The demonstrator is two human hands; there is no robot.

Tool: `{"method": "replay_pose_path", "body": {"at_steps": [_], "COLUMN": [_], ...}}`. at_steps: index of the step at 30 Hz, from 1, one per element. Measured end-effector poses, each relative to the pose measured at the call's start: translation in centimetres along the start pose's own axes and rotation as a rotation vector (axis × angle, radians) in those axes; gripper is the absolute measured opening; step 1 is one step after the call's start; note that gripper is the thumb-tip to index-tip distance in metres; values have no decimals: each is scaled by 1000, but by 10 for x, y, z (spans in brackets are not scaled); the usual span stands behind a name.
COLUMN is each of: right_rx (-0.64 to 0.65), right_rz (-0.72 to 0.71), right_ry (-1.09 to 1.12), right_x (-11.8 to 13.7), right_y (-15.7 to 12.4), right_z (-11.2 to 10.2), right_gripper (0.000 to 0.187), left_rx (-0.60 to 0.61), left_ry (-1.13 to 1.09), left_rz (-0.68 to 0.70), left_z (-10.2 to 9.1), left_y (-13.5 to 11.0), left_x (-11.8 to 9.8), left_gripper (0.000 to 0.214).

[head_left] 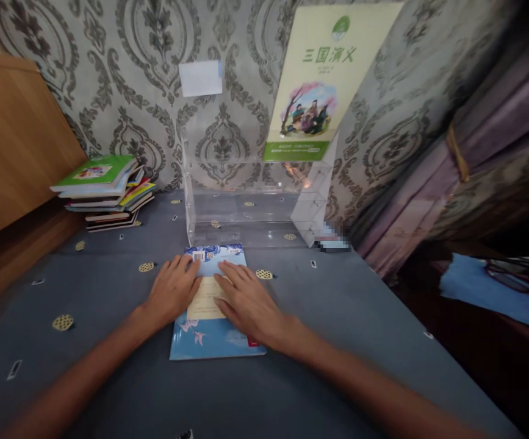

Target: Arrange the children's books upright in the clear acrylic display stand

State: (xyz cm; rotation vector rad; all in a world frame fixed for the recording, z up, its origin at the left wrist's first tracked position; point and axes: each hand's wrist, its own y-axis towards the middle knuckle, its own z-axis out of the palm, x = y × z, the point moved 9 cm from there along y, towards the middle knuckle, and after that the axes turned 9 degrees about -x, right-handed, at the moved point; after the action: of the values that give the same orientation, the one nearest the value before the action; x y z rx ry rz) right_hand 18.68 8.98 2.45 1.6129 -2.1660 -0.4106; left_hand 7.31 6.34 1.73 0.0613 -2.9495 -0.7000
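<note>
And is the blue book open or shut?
Shut. The blue book lies flat, back-cover barcode facing up, with the left hand and right hand on it.

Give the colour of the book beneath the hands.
The book is mostly blue, clearest in the head view.

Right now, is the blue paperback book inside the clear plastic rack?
No, the book lies on bluish cloth, under the left hand and right hand.
</note>
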Motion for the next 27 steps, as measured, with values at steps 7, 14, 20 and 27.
{"method": "replay_pose_path", "body": {"at_steps": [7, 14, 20, 27], "right_rx": [48, 48, 24, 24], "right_rz": [27, 184, 252, 271], "right_ry": [35, 60, 35, 68], "right_x": [-17, -72, -91, -92], "right_y": [67, 28, 13, 7], "right_z": [47, 36, 28, 33], "right_gripper": [36, 41, 42, 44], "left_rx": [-116, -136, -86, -48], "left_ry": [-155, -132, -161, -195], "left_rz": [-97, -97, -128, -131], "left_z": [26, 26, 27, 25], "left_y": [15, 12, 14, 14], "left_x": [23, 24, 25, 25], "left_gripper": [37, 36, 40, 43]}}
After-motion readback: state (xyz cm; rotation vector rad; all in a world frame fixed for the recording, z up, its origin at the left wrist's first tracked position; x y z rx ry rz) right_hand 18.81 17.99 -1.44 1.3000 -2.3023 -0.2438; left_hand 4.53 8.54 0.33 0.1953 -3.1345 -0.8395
